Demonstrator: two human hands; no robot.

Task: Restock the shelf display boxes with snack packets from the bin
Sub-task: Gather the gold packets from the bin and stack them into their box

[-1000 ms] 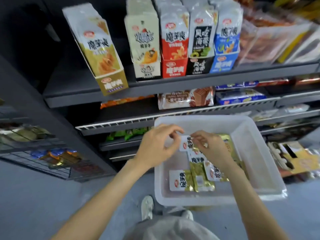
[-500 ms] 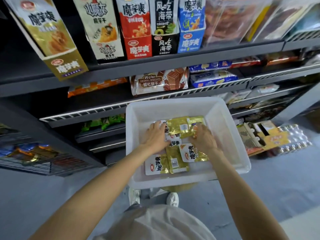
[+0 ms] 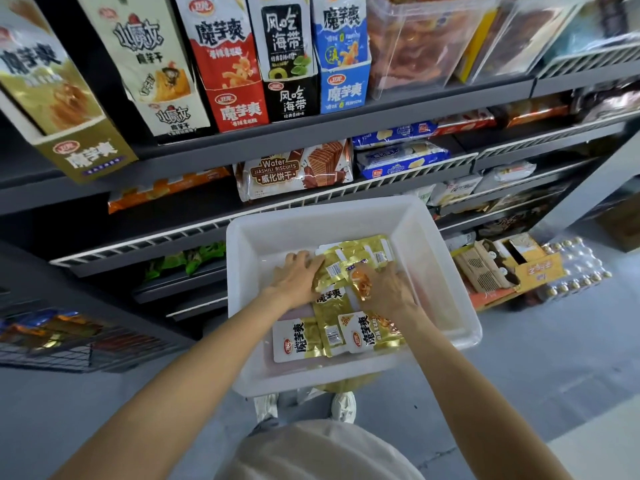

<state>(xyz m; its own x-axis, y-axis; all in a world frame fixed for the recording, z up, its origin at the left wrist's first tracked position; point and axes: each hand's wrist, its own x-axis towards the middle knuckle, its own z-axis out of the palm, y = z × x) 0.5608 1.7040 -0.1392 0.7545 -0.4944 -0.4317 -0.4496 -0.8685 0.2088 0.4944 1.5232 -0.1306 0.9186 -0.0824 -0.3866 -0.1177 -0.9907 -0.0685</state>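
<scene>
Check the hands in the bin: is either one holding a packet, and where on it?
Both hands, left hand and right hand, lie on the gold snack packets in the white bin, at the pile's left and right sides. A closed grip cannot be told.

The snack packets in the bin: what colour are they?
Gold and white snack packets, lying in the white bin; the head view shows them.

Both hands on gold packets in bin

gold display box cropped left, fingers partly hidden
</scene>
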